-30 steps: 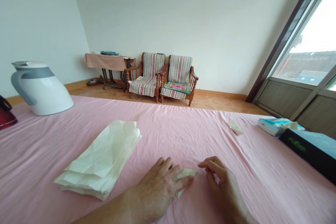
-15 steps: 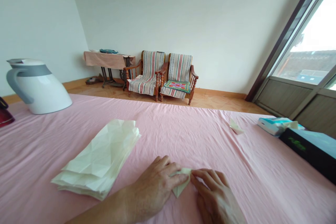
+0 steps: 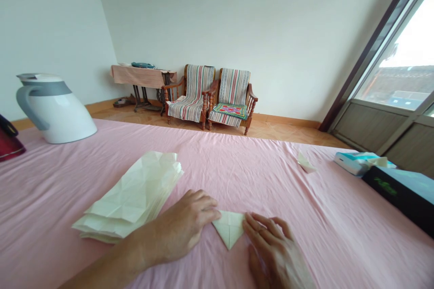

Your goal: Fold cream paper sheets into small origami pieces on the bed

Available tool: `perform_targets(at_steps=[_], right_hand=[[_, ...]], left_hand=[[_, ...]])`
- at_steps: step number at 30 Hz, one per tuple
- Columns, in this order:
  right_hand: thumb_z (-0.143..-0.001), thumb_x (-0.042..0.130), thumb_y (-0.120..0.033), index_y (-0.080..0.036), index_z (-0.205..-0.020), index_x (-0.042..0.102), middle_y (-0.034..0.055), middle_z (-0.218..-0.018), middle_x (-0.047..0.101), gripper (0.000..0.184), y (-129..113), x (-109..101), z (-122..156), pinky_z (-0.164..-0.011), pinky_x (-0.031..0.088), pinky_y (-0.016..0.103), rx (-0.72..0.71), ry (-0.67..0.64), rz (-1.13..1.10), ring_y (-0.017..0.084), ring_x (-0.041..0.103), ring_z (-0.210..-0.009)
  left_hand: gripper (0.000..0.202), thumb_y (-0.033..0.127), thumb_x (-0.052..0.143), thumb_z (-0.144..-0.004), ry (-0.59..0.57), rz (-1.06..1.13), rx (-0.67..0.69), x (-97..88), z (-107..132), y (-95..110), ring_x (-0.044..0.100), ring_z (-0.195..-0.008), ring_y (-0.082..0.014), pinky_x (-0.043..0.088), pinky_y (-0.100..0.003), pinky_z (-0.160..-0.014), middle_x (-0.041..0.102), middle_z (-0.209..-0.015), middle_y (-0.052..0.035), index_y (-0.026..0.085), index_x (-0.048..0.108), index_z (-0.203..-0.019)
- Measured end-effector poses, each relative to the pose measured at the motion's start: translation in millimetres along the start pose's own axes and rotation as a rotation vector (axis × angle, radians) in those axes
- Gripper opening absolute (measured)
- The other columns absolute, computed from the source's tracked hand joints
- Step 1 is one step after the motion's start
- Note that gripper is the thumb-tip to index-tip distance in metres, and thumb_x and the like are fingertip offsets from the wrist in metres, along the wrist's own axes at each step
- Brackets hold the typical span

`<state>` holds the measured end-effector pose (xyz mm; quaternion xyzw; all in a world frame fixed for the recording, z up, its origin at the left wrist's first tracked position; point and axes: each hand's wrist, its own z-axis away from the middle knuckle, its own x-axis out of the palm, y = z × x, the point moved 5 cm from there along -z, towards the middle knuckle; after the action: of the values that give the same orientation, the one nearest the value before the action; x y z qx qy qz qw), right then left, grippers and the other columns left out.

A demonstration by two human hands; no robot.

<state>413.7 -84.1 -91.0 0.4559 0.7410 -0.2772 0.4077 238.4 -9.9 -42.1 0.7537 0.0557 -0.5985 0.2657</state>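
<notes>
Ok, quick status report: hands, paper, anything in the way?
Left hand touching left corner of folded paper, right hand touching its right side. Folded paper on pink cloth, tip nearest the camera. Possible obstacle: paper stack beyond left forearm.

Folded paper: right corner's tucked under the right hand, left one's partly covered by the left hand
Forearm: runs off the bottom, blocks the near corner of the paper stack
Red thing: chopped by the left edge, no clue what it is
Black box: right edge cuts it, green lettering's too fuzzy to read
Floor stuff: way too tiny lol
</notes>
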Motion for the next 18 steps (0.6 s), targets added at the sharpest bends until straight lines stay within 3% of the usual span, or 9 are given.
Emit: perform_targets(at_steps=[5,18], right_hand=[[-0.075,0.052,-0.011,-0.018,-0.117,0.064,0.0054,-0.118,0.067,0.044,-5,-7,-3,-0.083,0.048,0.036,-0.034,0.065,0.049,0.023,0.064,-0.102],[-0.078,0.047,-0.009,-0.013,-0.116,0.064,0.0083,-0.115,0.068,0.042,-4,-2,-2,-0.079,0.056,0.032,-0.081,0.077,0.048,0.023,0.065,-0.1]], left_hand=[[0.035,-0.001,0.05,-0.085,-0.044,-0.111,0.029,0.8,1,-4,0.054,-0.099,-0.0212,0.04,-0.034,-0.09,0.063,-0.103,-0.0027,0.022,0.059,-0.109],[0.014,0.007,0.05,-0.091,-0.021,-0.127,0.02,6.1,-1,-14,0.054,-0.091,-0.0193,0.041,-0.03,-0.084,0.062,-0.093,-0.003,0.017,0.06,-0.089]])
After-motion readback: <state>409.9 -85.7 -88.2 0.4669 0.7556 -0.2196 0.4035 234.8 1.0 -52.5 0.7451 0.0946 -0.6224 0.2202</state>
